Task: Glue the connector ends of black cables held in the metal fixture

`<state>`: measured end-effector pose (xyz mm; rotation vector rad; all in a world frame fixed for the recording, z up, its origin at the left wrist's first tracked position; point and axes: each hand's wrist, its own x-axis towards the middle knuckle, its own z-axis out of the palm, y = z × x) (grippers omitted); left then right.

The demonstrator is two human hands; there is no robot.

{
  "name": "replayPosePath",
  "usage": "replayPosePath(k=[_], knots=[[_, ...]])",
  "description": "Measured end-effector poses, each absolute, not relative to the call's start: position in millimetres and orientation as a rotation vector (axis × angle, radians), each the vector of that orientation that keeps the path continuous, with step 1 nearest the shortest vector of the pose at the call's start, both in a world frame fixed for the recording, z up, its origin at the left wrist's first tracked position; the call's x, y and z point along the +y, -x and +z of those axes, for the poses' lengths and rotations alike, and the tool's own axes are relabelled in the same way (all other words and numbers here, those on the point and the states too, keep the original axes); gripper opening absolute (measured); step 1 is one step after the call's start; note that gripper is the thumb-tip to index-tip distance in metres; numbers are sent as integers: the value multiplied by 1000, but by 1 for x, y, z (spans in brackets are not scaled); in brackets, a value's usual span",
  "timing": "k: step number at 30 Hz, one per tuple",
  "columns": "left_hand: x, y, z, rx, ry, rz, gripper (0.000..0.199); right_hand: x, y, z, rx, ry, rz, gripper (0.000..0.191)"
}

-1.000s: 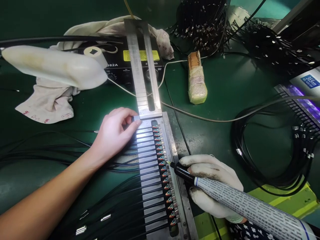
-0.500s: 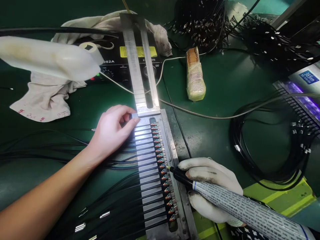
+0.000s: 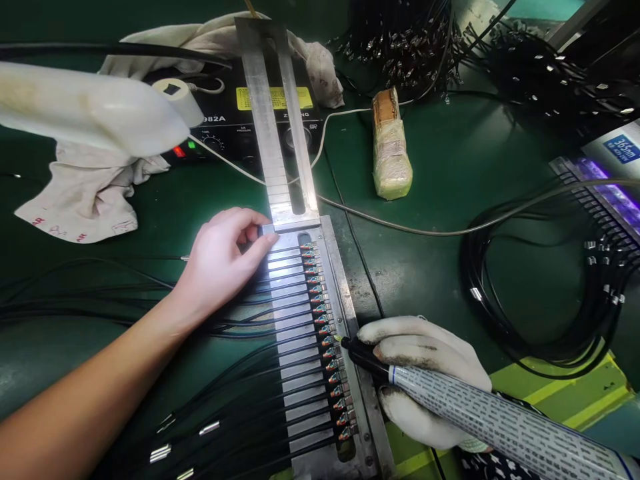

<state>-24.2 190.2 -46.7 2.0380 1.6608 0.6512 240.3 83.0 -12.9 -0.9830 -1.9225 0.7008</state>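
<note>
My bare left hand (image 3: 220, 260) pinches the upper left corner of a metal fixture (image 3: 295, 340) between thumb and fingers. Across this fixture lies a row of black cables (image 3: 295, 331), their stripped ends with orange and teal wires seated in small metal connectors (image 3: 327, 340) along the right side. In a stained white glove, my right hand (image 3: 425, 373) is closed around a thick dispensing pen (image 3: 465, 397) with a black front and a print-covered barrel. Its yellow-green tip is beside a connector near the middle of the row; whether it touches cannot be told.
A slotted metal plate (image 3: 275, 120) extends beyond the fixture, in front of a black controller (image 3: 225, 137). A white lamp head (image 3: 100, 110) overhangs the left. To the right are a wrapped block (image 3: 393, 147), coiled black cables (image 3: 475, 293) and a purple-lit 365nm unit (image 3: 613, 160).
The pen tip has moved slightly down the row, to the following connector, with my right hand. My left hand keeps its place on the fixture. The whole view has shifted a little.
</note>
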Motion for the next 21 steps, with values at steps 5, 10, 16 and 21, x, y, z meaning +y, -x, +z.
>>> replayPosePath(k=[5,10,16,21], knots=[[190,24,-47,1662,-2036,651,23,82,-241,-13,-1922,994,707,25],[190,24,-46,1659,-2034,651,22,83,-240,-12,-1929,1004,689,24],[190,24,-47,1652,-2040,657,21,85,-240,-13,-1930,1003,702,25],[190,24,-47,1660,-2030,650,22,85,-240,-15,-1926,1011,703,26]])
